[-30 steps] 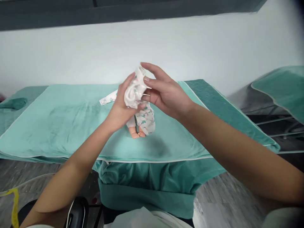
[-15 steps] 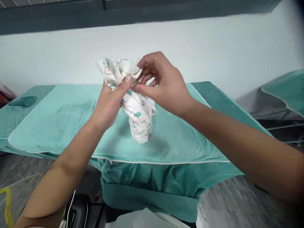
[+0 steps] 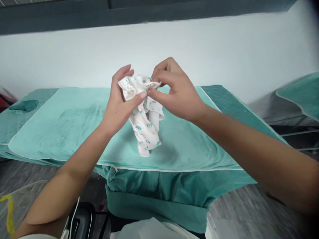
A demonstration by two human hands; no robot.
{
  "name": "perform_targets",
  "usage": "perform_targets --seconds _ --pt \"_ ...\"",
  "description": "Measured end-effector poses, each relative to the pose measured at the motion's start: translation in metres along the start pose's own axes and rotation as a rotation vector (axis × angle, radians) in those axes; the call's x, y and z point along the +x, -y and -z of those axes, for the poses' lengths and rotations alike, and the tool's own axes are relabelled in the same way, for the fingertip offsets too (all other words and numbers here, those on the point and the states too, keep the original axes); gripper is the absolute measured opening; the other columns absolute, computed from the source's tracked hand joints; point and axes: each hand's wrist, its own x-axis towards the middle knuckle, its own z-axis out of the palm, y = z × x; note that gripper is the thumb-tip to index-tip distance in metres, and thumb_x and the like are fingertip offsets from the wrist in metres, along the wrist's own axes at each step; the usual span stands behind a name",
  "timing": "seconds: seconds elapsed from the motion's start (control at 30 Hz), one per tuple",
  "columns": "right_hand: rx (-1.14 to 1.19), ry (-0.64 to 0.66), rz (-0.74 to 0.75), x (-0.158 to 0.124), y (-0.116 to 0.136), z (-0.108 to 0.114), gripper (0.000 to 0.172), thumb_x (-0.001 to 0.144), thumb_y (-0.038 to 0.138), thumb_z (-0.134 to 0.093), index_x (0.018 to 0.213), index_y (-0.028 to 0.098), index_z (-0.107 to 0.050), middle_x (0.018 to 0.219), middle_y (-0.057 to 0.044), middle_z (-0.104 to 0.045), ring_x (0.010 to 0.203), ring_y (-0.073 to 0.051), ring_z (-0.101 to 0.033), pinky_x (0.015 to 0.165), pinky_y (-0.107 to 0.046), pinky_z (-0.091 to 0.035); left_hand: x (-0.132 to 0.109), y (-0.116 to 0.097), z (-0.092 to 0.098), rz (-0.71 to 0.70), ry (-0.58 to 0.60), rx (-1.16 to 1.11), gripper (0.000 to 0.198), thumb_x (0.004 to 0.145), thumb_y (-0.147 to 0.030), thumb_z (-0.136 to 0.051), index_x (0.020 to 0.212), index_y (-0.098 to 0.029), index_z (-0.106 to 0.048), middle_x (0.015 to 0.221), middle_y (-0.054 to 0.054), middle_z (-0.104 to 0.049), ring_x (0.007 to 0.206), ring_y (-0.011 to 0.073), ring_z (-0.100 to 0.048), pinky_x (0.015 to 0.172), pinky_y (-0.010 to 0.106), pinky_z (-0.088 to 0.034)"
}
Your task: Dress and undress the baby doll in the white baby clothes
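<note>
A small white garment with teal and pink printed figures hangs bunched between my hands, above the teal bed cover. My left hand holds its gathered upper part, thumb across the front and fingers behind, some tips reaching up past the cloth. Between thumb and fingers of my right hand the garment's upper right edge is pinched. A loose flap of the same cloth drops below the right thumb. Folds hide what lies inside the bunched top.
A light teal cover with white piping lies over a darker teal bed sheet. Behind stands a white wall. A black seat-like object and white cable are at lower left. Another teal cloth is at right.
The garment's gathered top has moved lower and to the right, and its hanging part has turned. My left hand has shifted up and right, its fingers opening behind the cloth.
</note>
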Motion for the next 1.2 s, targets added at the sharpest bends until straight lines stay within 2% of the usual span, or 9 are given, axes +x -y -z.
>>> perform_targets --seconds 0.07,0.2,0.4,0.67,0.77,0.93,1.07,1.13,1.2 --pt "0.027 -0.035 -0.04 0.003 0.001 0.002 0.015 0.09 0.023 -0.07 0.077 0.022 -0.062 0.106 -0.004 -0.061 0.104 -0.023 -0.061 0.097 -0.044 -0.053 0.003 0.005 0.004 -0.091 0.002 0.075 0.069 0.077 -0.051 -0.089 0.133 -0.028 -0.056 0.142 0.008 -0.061 0.142 0.0336 -0.056 0.115 0.047 -0.051" --pt "0.158 -0.015 -0.133 0.006 0.001 0.003 0.019 0.087 0.02 -0.073 0.073 0.02 -0.06 0.097 -0.002 -0.064 0.096 -0.02 -0.063 0.085 -0.036 -0.053 0.003 0.002 0.004 -0.095 0.002 0.14 0.041 0.081 -0.051 -0.085 0.103 -0.023 -0.064 0.116 0.004 -0.07 0.127 0.0308 -0.066 0.106 0.045 -0.057" --pt "0.415 0.038 -0.301 0.005 -0.003 0.013 0.03 0.088 0.025 -0.081 0.072 0.022 -0.056 0.07 0.004 -0.057 0.07 -0.013 -0.055 0.065 -0.029 -0.045 0.015 -0.009 0.012 -0.03 -0.161 -0.108 0.035 0.082 -0.043 -0.086 0.085 -0.022 -0.058 0.089 0.001 -0.067 0.105 0.0262 -0.073 0.088 0.038 -0.061" --pt "0.622 -0.068 -0.242 0.008 -0.001 0.015 0.044 0.086 0.049 -0.085 0.076 0.024 -0.05 0.07 0.005 -0.057 0.062 -0.011 -0.051 0.057 -0.027 -0.041 0.018 -0.009 0.026 0.165 0.071 0.003 0.038 0.081 -0.051 -0.086 0.092 -0.019 -0.069 0.082 0.001 -0.065 0.087 0.0247 -0.074 0.075 0.035 -0.058" --pt "0.609 -0.084 -0.253 0.006 -0.001 0.005 0.043 0.087 0.047 -0.085 0.076 0.024 -0.051 0.07 0.005 -0.057 0.064 -0.011 -0.052 0.059 -0.026 -0.04 0.015 -0.017 0.019 0.17 0.141 0.082 0.035 0.08 -0.044 -0.088 0.1 -0.019 -0.072 0.089 0.001 -0.069 0.097 0.0258 -0.074 0.082 0.036 -0.059" --pt "0.67 -0.026 -0.245 0.001 -0.004 -0.003 0.037 0.094 0.048 -0.077 0.08 0.022 -0.054 0.072 0.005 -0.06 0.065 -0.009 -0.054 0.059 -0.024 -0.042 0.015 -0.025 0.001 0.229 0.244 0.107 0.029 0.078 -0.035 -0.089 0.091 -0.017 -0.071 0.084 0.002 -0.07 0.102 0.0291 -0.073 0.083 0.035 -0.059" --pt "0.592 0.213 -0.298 -0.005 -0.009 0.007 0.051 0.086 0.068 -0.076 0.08 0.02 -0.06 0.07 0.005 -0.057 0.06 -0.008 -0.05 0.052 -0.021 -0.038 0.018 -0.019 0.001 0.17 0.102 -0.032 0.027 0.093 -0.046 -0.075 0.092 -0.02 -0.068 0.085 0.001 -0.067 0.093 0.0225 -0.074 0.076 0.031 -0.058" --pt "0.541 0.423 -0.33 -0.009 -0.011 0.011 0.052 0.079 0.068 -0.082 0.083 0.02 -0.066 0.071 0.004 -0.059 0.061 -0.009 -0.054 0.053 -0.022 -0.042 0.019 -0.016 0.002 0.183 0.086 -0.104 0.029 0.096 -0.048 -0.071 0.091 -0.019 -0.067 0.082 0.0 -0.065 0.084 0.0187 -0.073 0.07 0.028 -0.056" --pt "0.537 0.486 -0.354 -0.013 -0.011 0.011 0.047 0.077 0.062 -0.087 0.085 0.02 -0.069 0.073 0.003 -0.063 0.064 -0.012 -0.06 0.057 -0.024 -0.048 0.017 -0.015 0.0 0.266 0.127 -0.14 0.033 0.098 -0.051 -0.067 0.093 -0.019 -0.067 0.08 0.0 -0.063 0.079 0.0176 -0.073 0.066 0.027 -0.056"
